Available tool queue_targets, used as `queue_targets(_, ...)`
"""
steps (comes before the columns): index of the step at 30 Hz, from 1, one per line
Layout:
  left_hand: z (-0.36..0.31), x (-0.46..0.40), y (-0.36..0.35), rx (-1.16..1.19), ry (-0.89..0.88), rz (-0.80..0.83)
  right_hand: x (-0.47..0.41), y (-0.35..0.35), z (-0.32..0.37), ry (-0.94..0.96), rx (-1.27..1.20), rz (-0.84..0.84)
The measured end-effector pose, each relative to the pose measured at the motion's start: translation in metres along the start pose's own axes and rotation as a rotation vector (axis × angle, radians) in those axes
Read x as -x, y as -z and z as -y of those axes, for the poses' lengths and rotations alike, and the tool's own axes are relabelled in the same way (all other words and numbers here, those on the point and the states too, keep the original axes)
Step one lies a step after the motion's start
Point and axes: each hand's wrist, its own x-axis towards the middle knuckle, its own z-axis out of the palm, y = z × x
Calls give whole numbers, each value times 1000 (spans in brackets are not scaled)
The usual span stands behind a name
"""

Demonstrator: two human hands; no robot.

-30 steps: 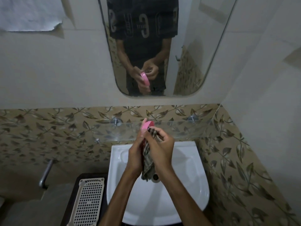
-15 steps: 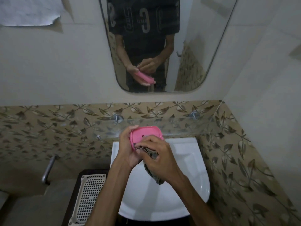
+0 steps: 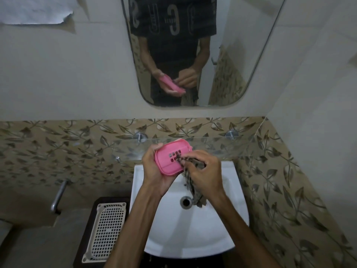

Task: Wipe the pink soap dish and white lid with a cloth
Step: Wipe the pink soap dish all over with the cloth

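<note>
The pink soap dish (image 3: 170, 158) is a rounded rectangle with drain slots, held over the white sink. My left hand (image 3: 154, 171) cups it from the left and below, its slotted face turned toward me. My right hand (image 3: 202, 173) pinches a checked grey cloth (image 3: 193, 187) and presses a corner of it into the slots. The rest of the cloth hangs down over the basin. A white perforated lid (image 3: 107, 232) lies flat on a dark stand to the left of the sink.
The white sink (image 3: 222, 229) with its drain (image 3: 185, 202) is below my hands. A glass shelf (image 3: 222, 147) runs along the wall just behind the dish. A mirror (image 3: 231, 55) above reflects a person. A metal pipe (image 3: 58, 196) sticks out at the left.
The dish has turned from edge-on to showing its slotted face. My right hand has shifted from wrapping the dish to poking the cloth corner into the slots.
</note>
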Motion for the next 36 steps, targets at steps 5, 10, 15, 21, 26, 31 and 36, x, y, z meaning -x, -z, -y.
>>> queue_targets(5,4,-1,-7,15,-53,-37,12,-29,14,148,14,58)
queue_targets(10,8,-3,-14,10,-141,-85,-18,-33,17,21,-59,-130)
queue_targets(15,8,-3,-5,-60,-148,-112,22,-40,19,27,-23,-27)
queue_targets(21,11,-1,-5,-21,-157,-106,-3,-41,28,-9,32,-21)
queue_targets(26,8,-1,-4,-60,-119,-149,14,-36,24,16,23,58)
queue_targets(31,3,1,-7,-120,-199,-131,11,-34,33,97,31,58)
queue_targets(36,10,-1,-19,-57,-283,-110,-12,-49,40,46,60,-159)
